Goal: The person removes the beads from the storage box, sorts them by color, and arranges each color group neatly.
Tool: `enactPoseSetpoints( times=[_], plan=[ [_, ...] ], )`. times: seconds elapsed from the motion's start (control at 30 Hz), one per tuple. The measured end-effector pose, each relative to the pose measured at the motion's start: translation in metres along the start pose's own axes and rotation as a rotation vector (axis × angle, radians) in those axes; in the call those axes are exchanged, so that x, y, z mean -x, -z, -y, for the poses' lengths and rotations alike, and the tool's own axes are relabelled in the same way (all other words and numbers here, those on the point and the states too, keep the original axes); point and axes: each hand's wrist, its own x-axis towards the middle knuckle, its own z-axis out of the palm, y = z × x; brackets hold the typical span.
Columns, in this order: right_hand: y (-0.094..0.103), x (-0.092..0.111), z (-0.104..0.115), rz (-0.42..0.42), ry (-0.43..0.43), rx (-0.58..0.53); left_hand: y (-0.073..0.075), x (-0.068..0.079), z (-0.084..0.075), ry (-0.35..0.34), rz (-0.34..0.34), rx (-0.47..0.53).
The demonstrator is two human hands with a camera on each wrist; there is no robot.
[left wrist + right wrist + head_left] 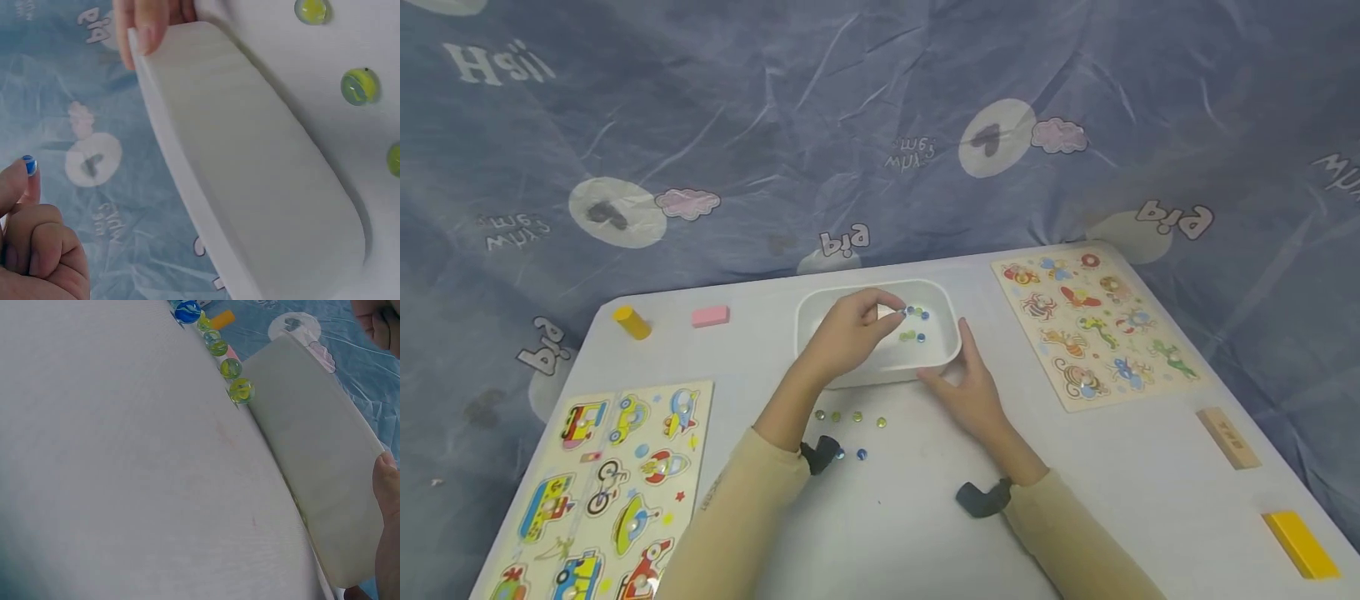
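Over the white plastic basin (865,379), my left hand (852,332) pinches a blue marble (29,165) between thumb and fingertip, the other fingers curled in. My right hand (972,398) holds the basin's near right corner, its thumb (385,472) at the rim and the fingers along the right side. Inside the basin lie several blue and yellow-green marbles (921,337). On the table in front of it are several yellow-green marbles (857,416) in a loose row, and blue marbles (861,455) nearer my left wrist.
A vehicle puzzle board (606,483) lies at the left, an insect puzzle board (1093,325) at the right. A yellow cylinder (632,322) and a pink block (711,316) are at the back left. A wooden block (1228,437) and a yellow block (1300,544) lie along the right edge.
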Motion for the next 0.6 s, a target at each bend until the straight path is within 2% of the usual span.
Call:
enactPoseSetpoints(
  times=[0.17,0.33,0.5,0.6],
  plan=[
    [0.000,-0.001,-0.001,-0.001,0.000,0.001,0.006,0.029,0.002,0.016,-0.009,0.094],
    [0.000,-0.001,0.000,0.000,-0.005,0.009,-0.002,0.053,0.014,0.064,0.012,0.155],
    [0.000,0.000,0.000,0.005,-0.006,0.010,-0.018,0.073,0.026,0.118,0.064,0.123],
    [-0.001,0.000,0.000,0.004,0.000,0.009,-0.028,0.083,0.034,0.152,0.101,0.049]
  ],
)
